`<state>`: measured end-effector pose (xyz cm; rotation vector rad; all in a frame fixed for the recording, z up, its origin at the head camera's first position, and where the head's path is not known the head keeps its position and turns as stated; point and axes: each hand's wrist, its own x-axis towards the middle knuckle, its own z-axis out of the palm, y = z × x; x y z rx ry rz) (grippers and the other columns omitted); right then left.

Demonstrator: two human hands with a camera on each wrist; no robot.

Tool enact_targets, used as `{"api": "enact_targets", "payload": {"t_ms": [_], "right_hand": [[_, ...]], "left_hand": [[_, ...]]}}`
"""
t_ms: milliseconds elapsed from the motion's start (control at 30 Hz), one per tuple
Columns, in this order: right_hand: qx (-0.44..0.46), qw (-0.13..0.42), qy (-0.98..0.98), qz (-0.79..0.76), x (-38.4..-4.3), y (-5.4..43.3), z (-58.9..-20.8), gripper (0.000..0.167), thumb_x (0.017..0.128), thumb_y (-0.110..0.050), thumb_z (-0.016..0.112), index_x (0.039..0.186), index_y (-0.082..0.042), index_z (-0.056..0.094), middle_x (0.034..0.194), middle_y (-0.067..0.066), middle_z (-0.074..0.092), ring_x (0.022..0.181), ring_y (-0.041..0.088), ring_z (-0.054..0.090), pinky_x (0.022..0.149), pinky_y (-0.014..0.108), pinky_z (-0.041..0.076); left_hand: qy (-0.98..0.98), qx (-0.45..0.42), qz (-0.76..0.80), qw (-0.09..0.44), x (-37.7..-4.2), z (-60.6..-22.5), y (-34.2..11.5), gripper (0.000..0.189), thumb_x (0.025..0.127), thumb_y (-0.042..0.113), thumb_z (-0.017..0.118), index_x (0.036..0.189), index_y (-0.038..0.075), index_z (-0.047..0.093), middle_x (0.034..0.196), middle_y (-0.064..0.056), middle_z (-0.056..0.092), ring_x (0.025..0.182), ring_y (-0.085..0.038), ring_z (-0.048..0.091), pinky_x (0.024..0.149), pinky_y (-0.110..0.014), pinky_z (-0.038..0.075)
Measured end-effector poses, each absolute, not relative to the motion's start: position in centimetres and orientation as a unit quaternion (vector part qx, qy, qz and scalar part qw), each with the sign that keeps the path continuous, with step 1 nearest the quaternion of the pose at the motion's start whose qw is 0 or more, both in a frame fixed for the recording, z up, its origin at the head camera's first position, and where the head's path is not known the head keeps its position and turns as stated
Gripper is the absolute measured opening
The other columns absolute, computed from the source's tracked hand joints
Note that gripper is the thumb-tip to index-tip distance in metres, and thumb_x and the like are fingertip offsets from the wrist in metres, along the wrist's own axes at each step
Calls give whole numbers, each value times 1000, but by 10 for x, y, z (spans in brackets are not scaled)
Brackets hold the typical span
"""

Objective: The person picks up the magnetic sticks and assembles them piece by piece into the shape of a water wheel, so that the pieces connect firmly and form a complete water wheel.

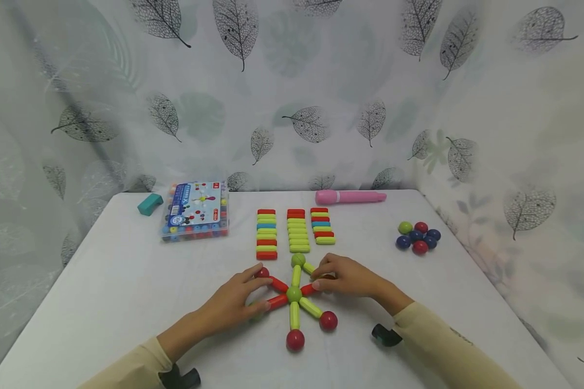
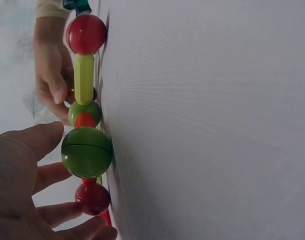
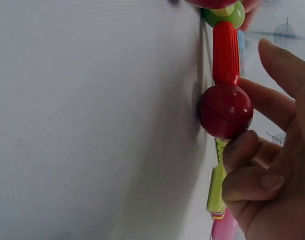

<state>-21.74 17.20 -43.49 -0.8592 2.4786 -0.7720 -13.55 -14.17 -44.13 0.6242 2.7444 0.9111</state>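
Observation:
A star-like build of magnetic rods and balls lies on the table, with a green centre ball (image 1: 294, 294) and several red and yellow-green spokes. My left hand (image 1: 236, 296) is at its left side, fingers spread around a red ball (image 2: 92, 198) and a green ball (image 2: 86, 152). In the left wrist view, its thumb stands apart from the green ball. My right hand (image 1: 347, 275) has curled fingers against a red ball (image 3: 225, 111) at the end of a red rod (image 3: 226, 52). A yellow-green rod (image 1: 309, 268) runs from the top green ball (image 1: 298, 260) toward that hand.
Behind the build are three columns of coloured rods (image 1: 299, 229). Loose balls (image 1: 416, 235) cluster at the right. A clear box (image 1: 194, 210), a teal block (image 1: 150, 205) and a pink pen-like stick (image 1: 351, 197) lie along the back edge.

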Motion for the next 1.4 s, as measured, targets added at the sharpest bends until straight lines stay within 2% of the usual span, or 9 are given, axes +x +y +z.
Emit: {"api": "enact_targets", "payload": {"t_ms": [200, 367, 567, 767, 900, 1000, 1100, 1233, 1400], "right_hand": [[-308, 195, 889, -276, -216, 178, -433, 40, 91, -45, 74, 125, -24, 74, 112, -8, 61, 99, 13, 56, 78, 28, 54], [-263, 199, 899, -287, -213, 193, -431, 56, 86, -36, 81, 138, -24, 63, 121, -3, 62, 92, 16, 58, 72, 28, 56], [-243, 179, 906, -298, -212, 207, -435, 50, 88, -27, 81, 134, -17, 64, 107, -4, 64, 86, 16, 58, 70, 27, 55], [-210, 165, 916, -299, -218, 198, -441, 37, 91, -24, 77, 126, -19, 68, 97, -6, 65, 85, 15, 58, 70, 28, 54], [-186, 159, 919, -310, -224, 187, -441, 33, 92, -24, 76, 124, -19, 69, 97, -4, 65, 85, 17, 58, 69, 29, 54], [-170, 154, 920, -318, -225, 184, -438, 35, 93, -27, 74, 126, -18, 68, 101, -2, 66, 87, 18, 58, 70, 29, 54], [-159, 157, 919, -323, -221, 192, -433, 36, 94, -31, 74, 127, -19, 68, 103, -2, 66, 89, 18, 58, 72, 29, 54], [-195, 191, 904, -330, -212, 212, -429, 37, 93, -35, 74, 126, -18, 68, 103, -2, 64, 89, 20, 57, 72, 31, 53], [-256, 242, 874, -334, -200, 226, -429, 45, 90, -35, 78, 130, -18, 66, 105, 0, 62, 86, 21, 58, 71, 30, 52]], "left_hand": [[924, 209, 305, 91, -135, -441, -141, 52, 90, 35, 78, 139, 25, 63, 161, -8, 40, 144, -35, 43, 104, -55, 50], [923, 203, 312, 95, -136, -440, -140, 53, 90, 34, 78, 140, 28, 62, 161, -8, 40, 144, -35, 42, 103, -55, 51], [928, 193, 308, 85, -137, -439, -142, 53, 90, 33, 78, 140, 26, 62, 157, -7, 45, 142, -33, 45, 104, -55, 50], [930, 202, 302, 49, -134, -436, -143, 45, 91, 31, 78, 132, 19, 67, 126, 1, 62, 118, -18, 57, 98, -42, 55], [926, 220, 303, 48, -132, -434, -144, 33, 93, 30, 75, 123, 16, 72, 99, 11, 62, 93, -9, 58, 83, -30, 56], [920, 235, 307, 61, -131, -435, -143, 28, 95, 31, 73, 120, 17, 72, 88, 17, 60, 84, -4, 58, 77, -24, 54], [916, 243, 313, 60, -134, -435, -140, 29, 96, 31, 72, 121, 18, 72, 94, 16, 63, 90, -4, 59, 82, -28, 57], [923, 234, 303, 43, -145, -434, -135, 37, 95, 31, 72, 130, 19, 68, 126, 3, 65, 118, -16, 58, 97, -42, 56], [938, 238, 245, 60, -160, -434, -128, 54, 95, 37, 71, 146, 25, 57, 157, -2, 46, 135, -25, 45, 101, -44, 54]]}}
